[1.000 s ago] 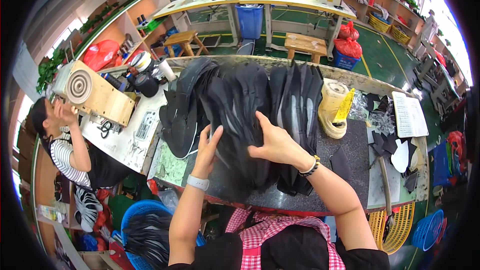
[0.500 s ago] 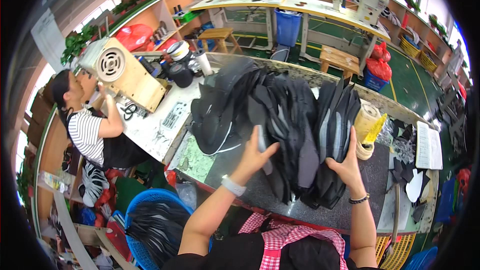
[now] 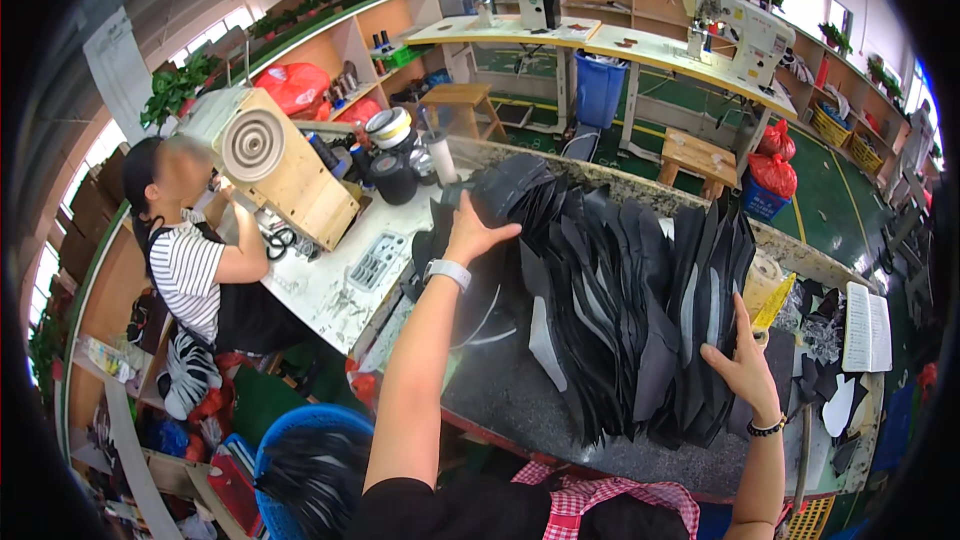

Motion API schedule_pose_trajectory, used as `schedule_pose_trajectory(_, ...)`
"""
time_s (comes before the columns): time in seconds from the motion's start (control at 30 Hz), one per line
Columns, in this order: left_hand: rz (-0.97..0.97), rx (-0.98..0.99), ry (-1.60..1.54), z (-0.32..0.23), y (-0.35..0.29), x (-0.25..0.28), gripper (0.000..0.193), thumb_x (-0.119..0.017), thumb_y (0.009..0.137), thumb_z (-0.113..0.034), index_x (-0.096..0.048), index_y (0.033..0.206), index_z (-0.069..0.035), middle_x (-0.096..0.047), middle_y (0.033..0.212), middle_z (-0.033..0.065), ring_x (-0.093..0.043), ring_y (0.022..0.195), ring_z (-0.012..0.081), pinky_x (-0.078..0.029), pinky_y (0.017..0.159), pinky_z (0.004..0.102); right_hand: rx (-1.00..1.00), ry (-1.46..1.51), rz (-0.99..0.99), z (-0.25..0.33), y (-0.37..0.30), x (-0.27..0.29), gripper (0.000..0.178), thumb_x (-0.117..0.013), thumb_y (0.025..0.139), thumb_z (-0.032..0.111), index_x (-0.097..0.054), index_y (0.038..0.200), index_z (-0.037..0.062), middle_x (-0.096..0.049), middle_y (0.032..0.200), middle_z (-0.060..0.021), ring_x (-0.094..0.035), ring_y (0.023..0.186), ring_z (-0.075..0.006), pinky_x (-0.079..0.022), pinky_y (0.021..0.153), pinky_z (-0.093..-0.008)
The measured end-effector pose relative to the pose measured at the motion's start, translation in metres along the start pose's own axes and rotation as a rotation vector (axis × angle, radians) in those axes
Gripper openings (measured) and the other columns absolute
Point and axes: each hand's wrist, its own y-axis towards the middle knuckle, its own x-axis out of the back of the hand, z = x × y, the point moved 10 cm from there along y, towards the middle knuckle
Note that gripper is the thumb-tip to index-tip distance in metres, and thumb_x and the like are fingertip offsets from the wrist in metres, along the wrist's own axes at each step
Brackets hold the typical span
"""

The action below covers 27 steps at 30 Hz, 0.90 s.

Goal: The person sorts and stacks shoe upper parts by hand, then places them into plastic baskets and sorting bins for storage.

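I had the fanned row of black cut pieces [image 3: 620, 310] standing on edge mid-bench. My left hand [image 3: 480, 232] lay spread flat on its far-left end, my right hand [image 3: 742, 368] spread against the near-right end. I judged them floppy, slippery and light singly, best squeezed from both ends.

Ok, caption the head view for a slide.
Left hand and right hand bracket a fanned row of black cut pieces on a workbench.
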Motion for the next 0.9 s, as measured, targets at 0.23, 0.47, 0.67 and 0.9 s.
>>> schedule_pose_trajectory(0.23,-0.106,-0.093,-0.126,-0.04,0.007,0.033,0.082,-0.08,0.053,-0.023,-0.048,0.124,0.003,-0.06,0.115,0.0204,-0.059,0.107,0.0333,-0.046,0.093,0.0373,-0.121,0.138,0.019,-0.013,-0.009,0.005,0.089,-0.069,0.078,0.02,-0.017,0.148,0.0014,-0.035,0.143,-0.0266,-0.032,0.137,-0.033,-0.025,0.111,-0.0366)
schedule_pose_trajectory(0.47,-0.227,-0.247,-0.262,-0.044,-0.048,0.193,0.074,-0.083,0.057,-0.012,-0.05,0.121,0.004,-0.061,0.108,0.0129,-0.059,0.1,0.0227,-0.047,0.09,0.0328,0.036,-0.079,-0.011,0.026,0.014,0.028,0.077,-0.065,0.08,0.009,-0.027,0.146,0.0034,-0.038,0.146,-0.0165,-0.036,0.134,-0.0231,-0.03,0.107,-0.0304)
schedule_pose_trajectory(0.67,-0.151,-0.029,-0.036,-0.085,-0.209,0.341,0.063,-0.08,0.06,-0.015,-0.055,0.115,0.003,-0.063,0.101,0.008,-0.058,0.091,0.0157,-0.046,0.085,0.0289,0.14,0.071,0.117,0.04,0.019,0.04,0.061,-0.052,0.094,0.017,-0.025,0.149,0.0153,-0.033,0.148,-0.0173,-0.037,0.134,-0.0282,-0.033,0.106,-0.0357)
schedule_pose_trajectory(0.9,-0.108,0.365,0.386,-0.016,-0.396,0.373,0.081,-0.074,0.052,-0.012,-0.048,0.127,0.0,-0.057,0.116,0.013,-0.054,0.111,0.0227,-0.039,0.099,0.032,0.215,-0.047,0.201,0.009,0.057,0.02,0.057,-0.048,0.097,0.026,-0.026,0.149,0.0163,-0.031,0.148,-0.0176,-0.032,0.137,-0.028,-0.024,0.112,-0.039)
